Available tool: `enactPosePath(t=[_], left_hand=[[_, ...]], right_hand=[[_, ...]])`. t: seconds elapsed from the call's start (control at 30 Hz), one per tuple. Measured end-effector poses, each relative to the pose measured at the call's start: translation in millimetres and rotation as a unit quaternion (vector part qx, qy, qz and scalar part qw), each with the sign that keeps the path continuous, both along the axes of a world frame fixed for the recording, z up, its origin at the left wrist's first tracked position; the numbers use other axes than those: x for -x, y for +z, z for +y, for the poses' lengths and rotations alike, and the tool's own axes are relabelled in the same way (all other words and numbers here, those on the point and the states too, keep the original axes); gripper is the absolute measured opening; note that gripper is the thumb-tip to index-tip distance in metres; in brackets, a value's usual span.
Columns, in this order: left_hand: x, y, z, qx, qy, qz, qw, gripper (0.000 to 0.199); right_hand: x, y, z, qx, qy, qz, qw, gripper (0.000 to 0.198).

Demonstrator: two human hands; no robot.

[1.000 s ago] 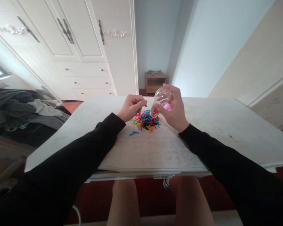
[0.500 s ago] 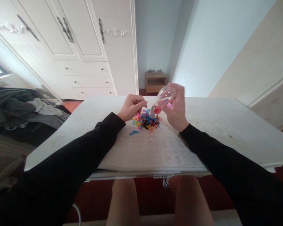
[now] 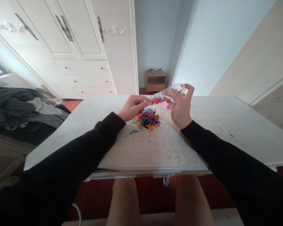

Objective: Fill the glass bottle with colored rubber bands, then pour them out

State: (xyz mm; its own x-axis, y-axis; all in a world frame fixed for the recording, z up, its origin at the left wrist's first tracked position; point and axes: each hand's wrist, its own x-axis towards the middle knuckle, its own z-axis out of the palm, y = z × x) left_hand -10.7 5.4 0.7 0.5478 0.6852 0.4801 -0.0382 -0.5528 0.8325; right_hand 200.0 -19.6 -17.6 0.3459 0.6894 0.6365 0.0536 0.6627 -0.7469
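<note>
My right hand (image 3: 181, 106) is wrapped round a clear plastic bottle (image 3: 179, 88), which lies almost level above the table with its neck to the left. Red and blue elastic bands (image 3: 157, 100) show inside its neck half. My left hand (image 3: 134, 107) is closed, with its fingertips at the bottle's mouth; what they pinch, if anything, is too small to make out. Below the two hands is a pile of small coloured hair elastics (image 3: 147, 119), red, blue, yellow, pink and black. A loose blue elastic (image 3: 133, 132) lies in front of the pile. Behind the bottle sits a pink cap (image 3: 167, 105).
The white table (image 3: 155, 150) has a worn top and a front edge close to my legs. A small dark speck (image 3: 231, 135) lies at its right. Clothes (image 3: 25, 110) are heaped at the left. White wardrobes (image 3: 85, 34) and a small wooden nightstand (image 3: 155, 82) stand beyond.
My right hand has shifted right and turned the bottle from steeply neck-down to nearly level. My left fingers have stretched to its mouth. More red elastics show on the pile.
</note>
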Motion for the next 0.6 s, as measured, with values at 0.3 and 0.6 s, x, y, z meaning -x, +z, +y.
enactPosePath(t=[0.3, 0.6], left_hand=[[0.4, 2.0, -6.5, -0.024, -0.086, 0.084, 0.992, 0.047], [-2.1, -1.8, 1.7, -0.124, 0.035, 0.04, 0.991, 0.022]], right_hand=[[1.9, 0.4, -1.9, 0.073, 0.064, 0.056, 0.994, 0.063], [-10.3, -4.0, 7.7, 0.056, 0.019, 0.037, 0.998, 0.06]])
